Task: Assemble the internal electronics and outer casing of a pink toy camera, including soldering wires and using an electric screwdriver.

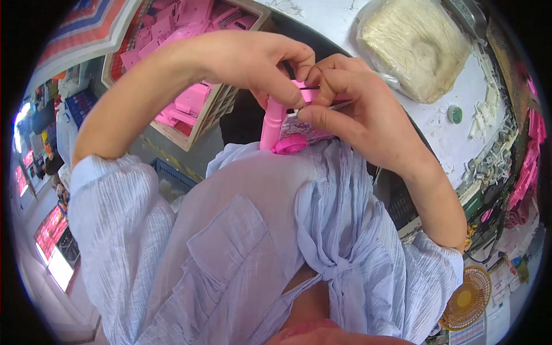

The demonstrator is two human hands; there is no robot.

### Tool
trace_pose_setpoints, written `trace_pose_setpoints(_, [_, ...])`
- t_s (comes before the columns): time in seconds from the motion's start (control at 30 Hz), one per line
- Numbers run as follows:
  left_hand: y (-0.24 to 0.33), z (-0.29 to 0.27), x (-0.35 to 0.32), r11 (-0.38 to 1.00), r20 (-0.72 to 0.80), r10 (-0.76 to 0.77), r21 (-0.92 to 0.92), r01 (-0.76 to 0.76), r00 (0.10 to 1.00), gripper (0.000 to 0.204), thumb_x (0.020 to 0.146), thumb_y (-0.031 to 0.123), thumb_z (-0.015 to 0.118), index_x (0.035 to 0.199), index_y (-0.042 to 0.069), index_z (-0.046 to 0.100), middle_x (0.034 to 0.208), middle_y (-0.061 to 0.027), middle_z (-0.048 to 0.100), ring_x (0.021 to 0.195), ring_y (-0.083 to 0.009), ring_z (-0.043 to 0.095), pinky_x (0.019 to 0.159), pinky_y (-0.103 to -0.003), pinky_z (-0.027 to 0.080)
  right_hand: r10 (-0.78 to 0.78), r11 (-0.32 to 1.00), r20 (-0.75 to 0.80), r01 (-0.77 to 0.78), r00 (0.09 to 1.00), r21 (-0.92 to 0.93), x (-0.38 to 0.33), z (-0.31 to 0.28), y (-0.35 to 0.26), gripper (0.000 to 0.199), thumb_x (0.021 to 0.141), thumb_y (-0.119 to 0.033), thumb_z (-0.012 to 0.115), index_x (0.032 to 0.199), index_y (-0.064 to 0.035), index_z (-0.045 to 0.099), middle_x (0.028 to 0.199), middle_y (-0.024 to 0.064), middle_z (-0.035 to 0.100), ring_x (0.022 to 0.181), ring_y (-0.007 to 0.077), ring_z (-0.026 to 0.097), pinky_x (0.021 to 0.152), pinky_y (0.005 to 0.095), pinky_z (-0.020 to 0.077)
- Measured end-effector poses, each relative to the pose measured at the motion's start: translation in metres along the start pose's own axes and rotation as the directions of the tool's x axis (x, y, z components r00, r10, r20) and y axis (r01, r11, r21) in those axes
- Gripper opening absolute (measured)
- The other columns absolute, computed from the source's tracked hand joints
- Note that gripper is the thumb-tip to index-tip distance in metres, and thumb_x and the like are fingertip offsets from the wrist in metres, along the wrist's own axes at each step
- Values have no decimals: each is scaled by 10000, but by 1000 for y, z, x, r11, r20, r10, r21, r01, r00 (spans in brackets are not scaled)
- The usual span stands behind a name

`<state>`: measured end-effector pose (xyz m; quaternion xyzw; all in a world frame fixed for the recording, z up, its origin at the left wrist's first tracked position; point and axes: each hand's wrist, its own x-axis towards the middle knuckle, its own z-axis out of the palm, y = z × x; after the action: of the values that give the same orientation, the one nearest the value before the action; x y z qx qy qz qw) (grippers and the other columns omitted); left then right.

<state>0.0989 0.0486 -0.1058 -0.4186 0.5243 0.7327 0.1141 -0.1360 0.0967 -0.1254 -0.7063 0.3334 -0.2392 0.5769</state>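
Observation:
In front of my chest is a pink plastic toy body (272,127) with a printed panel (310,133) and a round pink knob (289,145) on its lower side. My left hand (270,66) is closed, its thumb and fingers pinching the upper edge of the pink body. Across from it, my right hand (353,95) is closed too, thumb and index finger pressed together at a small white piece (292,113) with a dark end. The fingertips of both hands nearly meet and hide much of the toy's top.
At the upper left, a crate (198,129) holds many pink plastic parts (172,29). On the white table (443,138) lie a plastic-wrapped cream-coloured block (414,49), a small green round item (454,114) and scattered small white and grey parts (491,149). A yellow round basket (468,296) stands lower right.

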Motion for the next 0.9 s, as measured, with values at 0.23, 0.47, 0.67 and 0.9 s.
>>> trace_pose_setpoints(0.23, [1, -1, 2, 999, 11, 25, 33, -26, 1000, 225, 865, 104, 708, 1008, 50, 542, 905, -11, 589, 860, -82, 581, 736, -252, 476, 11, 1000, 34, -12, 999, 28, 8, -1, 11, 242, 819, -185, 834, 805, -38, 643, 921, 101, 622, 913, 295, 589, 796, 399, 485])
trace_pose_setpoints(0.47, [3, 4, -7, 990, -65, 29, 141, -20, 997, 245, 839, 132, 703, 1011, 52, 548, 915, -9, 589, 829, -93, 563, 716, -271, 467, -3, 1000, 24, 4, 1000, -20, 13, 4, 9, 246, 820, -187, 837, 807, -30, 647, 891, 105, 632, 881, 303, 603, 778, 391, 488])
trace_pose_setpoints(0.67, [-6, 0, -8, 987, -43, 99, 129, -92, 994, 255, 856, 140, 707, 1059, 45, 585, 964, -15, 633, 882, -87, 598, 753, -263, 491, -37, 996, -33, 34, 999, -81, 13, 10, 4, 246, 818, -166, 828, 791, -20, 632, 850, 112, 633, 848, 328, 603, 774, 410, 485])
trace_pose_setpoints(0.9, [-8, -15, 4, 992, 89, 98, 75, -105, 991, 356, 891, 259, 775, 1096, 16, 614, 924, -34, 635, 856, -129, 580, 730, -283, 494, -24, 986, -90, 8, 996, -165, 12, 13, -1, 280, 814, -185, 837, 826, -20, 611, 829, 120, 616, 830, 336, 584, 748, 420, 467])
